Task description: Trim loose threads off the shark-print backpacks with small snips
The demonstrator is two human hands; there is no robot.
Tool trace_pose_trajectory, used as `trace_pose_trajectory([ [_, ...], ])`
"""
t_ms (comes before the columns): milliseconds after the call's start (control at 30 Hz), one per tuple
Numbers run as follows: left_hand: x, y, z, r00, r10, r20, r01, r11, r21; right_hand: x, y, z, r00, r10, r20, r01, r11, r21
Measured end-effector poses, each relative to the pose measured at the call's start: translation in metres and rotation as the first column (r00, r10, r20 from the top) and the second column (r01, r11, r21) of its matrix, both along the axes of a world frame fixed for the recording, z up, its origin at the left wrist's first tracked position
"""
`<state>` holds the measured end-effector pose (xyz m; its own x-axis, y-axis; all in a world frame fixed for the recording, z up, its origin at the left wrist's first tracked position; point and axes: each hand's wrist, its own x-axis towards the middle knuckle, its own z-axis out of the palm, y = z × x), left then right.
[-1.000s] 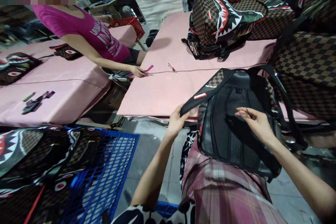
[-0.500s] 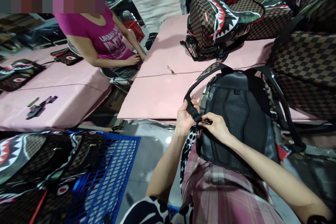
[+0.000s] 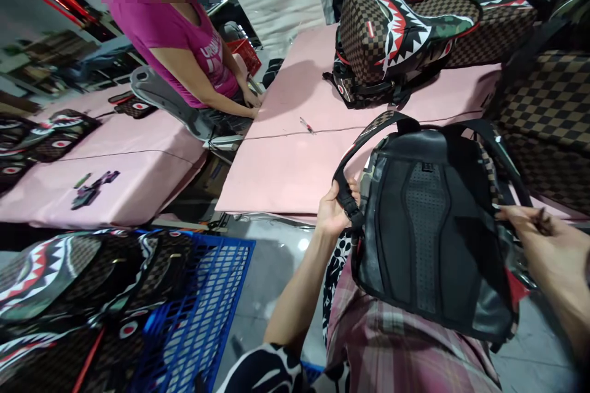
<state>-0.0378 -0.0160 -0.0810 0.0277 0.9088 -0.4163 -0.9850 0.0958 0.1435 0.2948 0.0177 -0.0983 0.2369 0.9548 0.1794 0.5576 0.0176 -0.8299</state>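
Observation:
A backpack [image 3: 465, 209] rests on my lap against the table edge, its black padded back panel facing up. My left hand [image 3: 335, 212] is closed around the lower part of its left shoulder strap [image 3: 346, 195], by the black buckle. At the bag's right side, my right hand [image 3: 541, 239] is closed, thumb and finger pinched at the edge below the right strap [image 3: 511, 166]. A small dark object [image 3: 544, 221] shows within that hand, too unclear to name. A red patch [image 3: 517, 285] sticks out at the bag's lower right.
Shark-mouth checkered bags [image 3: 401, 43] stand on the pink table [image 3: 276, 178], with a pen [image 3: 306, 125] nearby. A big checkered bag [image 3: 548, 104] is at right. Backpacks [image 3: 69, 276] fill a blue crate [image 3: 244, 258] at lower left. A person in a pink shirt [image 3: 161, 43] sits across.
My right hand has left the left strap's buckle and moved across to the bag's right side. My left hand still holds the strap. The view has shifted slightly; the seated person has turned.

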Motion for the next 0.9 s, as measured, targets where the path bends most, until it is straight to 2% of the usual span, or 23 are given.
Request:
trace_pose_trajectory([
  [67,0.006,0.002,0.0,0.998,-0.03,-0.048,0.029,1.0,-0.012,0.01,-0.002,-0.003,1.0,-0.018,-0.022,0.017,0.999,-0.041],
  [167,0.018,0.003,0.002,0.981,-0.085,-0.173,0.086,0.996,-0.005,-0.009,-0.009,0.0,0.983,0.183,0.007,-0.183,0.983,-0.027],
  [200,0.021,0.003,0.003,0.972,-0.107,-0.211,0.111,0.994,0.008,-0.022,-0.011,0.003,0.956,0.29,0.051,-0.29,0.957,-0.002],
  [267,0.026,0.002,0.003,0.952,-0.152,-0.266,0.166,0.986,0.03,-0.055,-0.013,0.011,0.86,0.481,0.168,-0.495,0.867,0.056],
  [333,0.028,0.001,0.001,0.936,-0.189,-0.296,0.209,0.977,0.036,-0.091,-0.013,0.016,0.777,0.576,0.256,-0.615,0.781,0.109],
  [467,0.031,-0.003,-0.004,0.902,-0.268,-0.34,0.275,0.961,-0.026,-0.159,-0.019,0.014,0.674,0.704,0.224,-0.739,0.654,0.164],
  [567,0.035,-0.011,-0.004,0.865,-0.31,-0.395,0.273,0.95,-0.149,-0.181,-0.02,0.009,0.654,0.749,0.105,-0.754,0.635,0.168],
  [633,0.032,-0.017,-0.002,0.844,-0.255,-0.472,0.192,0.965,-0.179,-0.168,-0.017,0.01,0.712,0.699,-0.059,-0.678,0.707,0.202],
  [667,0.029,-0.019,0.0,0.825,-0.211,-0.525,0.134,0.974,-0.182,-0.15,-0.016,0.012,0.745,0.656,-0.122,-0.625,0.749,0.22],
  [767,0.014,-0.025,0.007,0.743,-0.122,-0.658,0.034,0.989,-0.145,-0.065,-0.017,0.017,0.88,0.455,-0.138,-0.423,0.882,0.21],
  [833,0.006,-0.028,0.01,0.659,-0.161,-0.735,0.048,0.984,-0.172,0.003,-0.014,0.011,0.981,0.165,-0.104,-0.157,0.984,0.084],
  [867,0.003,-0.029,0.011,0.6,-0.216,-0.77,0.078,0.974,-0.213,0.034,-0.011,0.005,0.994,0.03,-0.104,-0.033,0.999,-0.036],
  [900,0.002,-0.031,0.011,0.531,-0.288,-0.797,0.119,0.957,-0.266,0.061,-0.008,-0.004,0.997,-0.012,-0.078,-0.003,0.983,-0.181],
])
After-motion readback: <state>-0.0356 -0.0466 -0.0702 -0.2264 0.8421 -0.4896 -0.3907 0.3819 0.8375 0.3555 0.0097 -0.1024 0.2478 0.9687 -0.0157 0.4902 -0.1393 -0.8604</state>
